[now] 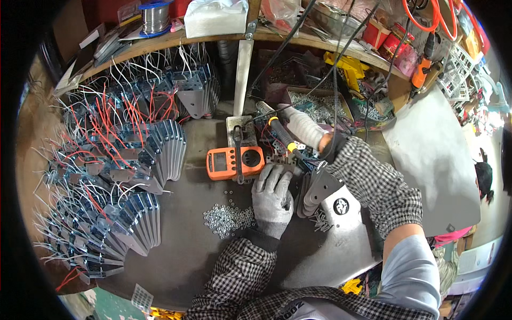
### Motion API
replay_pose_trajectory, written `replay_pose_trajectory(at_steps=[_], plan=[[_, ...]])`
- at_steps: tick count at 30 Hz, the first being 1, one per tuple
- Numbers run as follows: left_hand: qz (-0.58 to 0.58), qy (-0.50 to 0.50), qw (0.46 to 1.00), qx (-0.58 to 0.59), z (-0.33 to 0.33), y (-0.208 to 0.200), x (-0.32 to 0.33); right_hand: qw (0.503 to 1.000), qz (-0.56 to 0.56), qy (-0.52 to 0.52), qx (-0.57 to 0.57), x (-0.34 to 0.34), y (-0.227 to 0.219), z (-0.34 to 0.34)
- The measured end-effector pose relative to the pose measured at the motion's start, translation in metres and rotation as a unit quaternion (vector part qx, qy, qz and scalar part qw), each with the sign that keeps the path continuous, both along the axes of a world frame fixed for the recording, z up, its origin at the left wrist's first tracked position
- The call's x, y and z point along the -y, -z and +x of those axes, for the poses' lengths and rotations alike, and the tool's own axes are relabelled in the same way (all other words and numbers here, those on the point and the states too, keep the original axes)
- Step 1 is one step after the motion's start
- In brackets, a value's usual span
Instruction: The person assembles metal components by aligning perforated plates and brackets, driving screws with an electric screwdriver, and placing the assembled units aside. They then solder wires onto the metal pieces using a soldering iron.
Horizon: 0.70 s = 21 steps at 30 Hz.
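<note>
My left hand (pixel 272 201), in a grey glove, lies with fingers stretched forward. Its fingertips touch or nearly touch a small metal part (pixel 280 159) beside an orange multimeter (pixel 235 162). Beyond it, my right hand (pixel 305 128), in a whitish glove, reaches forward and left, next to a soldering iron (pixel 281 132) with yellow bands, whose front end is at a coiled holder (pixel 264 109). The right fingers are blurred, and what they hold, if anything, cannot be made out. Grey metal plates (pixel 319 188) stand stacked right of my left hand.
Small nuts (pixel 228 217) lie scattered left of my left hand, and screws (pixel 321 220) lie near the plates. Rows of wired metal brackets (pixel 120 154) fill the left side. A screw tray (pixel 320 104) stands behind; dark cables hang overhead. A shelf (pixel 213 38) spans the back.
</note>
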<state>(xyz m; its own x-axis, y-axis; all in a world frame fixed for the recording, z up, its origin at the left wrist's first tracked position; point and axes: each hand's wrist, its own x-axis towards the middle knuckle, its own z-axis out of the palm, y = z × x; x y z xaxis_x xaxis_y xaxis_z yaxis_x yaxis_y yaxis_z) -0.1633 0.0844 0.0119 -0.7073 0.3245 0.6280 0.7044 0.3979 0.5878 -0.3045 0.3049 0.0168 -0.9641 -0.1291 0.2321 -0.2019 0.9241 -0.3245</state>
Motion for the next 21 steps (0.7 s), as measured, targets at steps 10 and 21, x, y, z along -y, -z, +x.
replay_pose_trajectory(at_steps=[10, 21], plan=[[-0.013, -0.023, 0.999, 0.029, -0.001, 0.003, 0.012, 0.925, 0.285, 0.052, 0.247, 0.028, -0.115, 0.056], [0.036, -0.001, 0.999, 0.015, -0.005, 0.002, 0.009, 0.954, -0.227, -0.076, 0.181, 0.026, 0.004, 0.027]])
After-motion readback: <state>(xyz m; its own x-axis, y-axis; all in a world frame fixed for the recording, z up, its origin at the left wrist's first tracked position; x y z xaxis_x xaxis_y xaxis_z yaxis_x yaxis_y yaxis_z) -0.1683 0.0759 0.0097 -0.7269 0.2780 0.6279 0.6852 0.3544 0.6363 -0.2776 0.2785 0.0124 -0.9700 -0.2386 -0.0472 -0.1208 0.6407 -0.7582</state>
